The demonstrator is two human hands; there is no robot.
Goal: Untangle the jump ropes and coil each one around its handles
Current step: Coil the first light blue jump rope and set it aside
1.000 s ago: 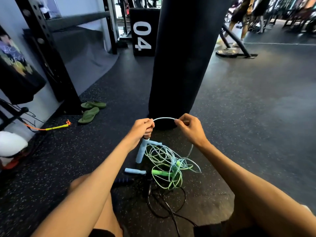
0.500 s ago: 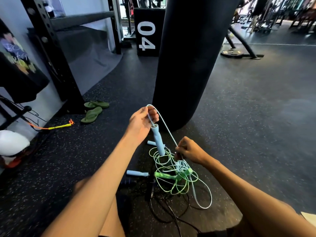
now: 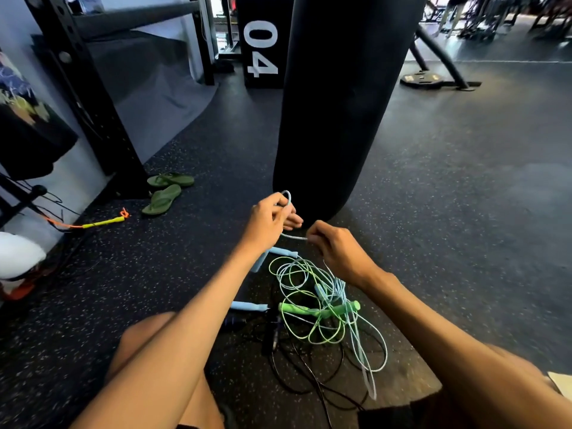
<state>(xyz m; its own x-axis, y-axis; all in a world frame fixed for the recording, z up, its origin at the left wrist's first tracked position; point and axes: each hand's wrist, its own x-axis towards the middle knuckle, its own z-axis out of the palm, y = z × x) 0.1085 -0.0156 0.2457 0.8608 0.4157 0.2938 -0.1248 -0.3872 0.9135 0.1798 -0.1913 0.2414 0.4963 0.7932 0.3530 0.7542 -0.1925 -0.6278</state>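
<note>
The light blue rope [image 3: 294, 237] runs just in front of the punching bag [image 3: 334, 103], from my left grip [image 3: 269, 221], clamped on its handle [image 3: 259, 264], to my right grip [image 3: 337, 249], which pinches the cord, so I would lay each turn snug and draw the slack clear of the tangled pile [image 3: 315, 305] on the near side of the bag.

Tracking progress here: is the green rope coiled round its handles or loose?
Loose: the green rope sprawls in open loops on the floor, crossing the light blue rope, not wound round its green handles.
</note>
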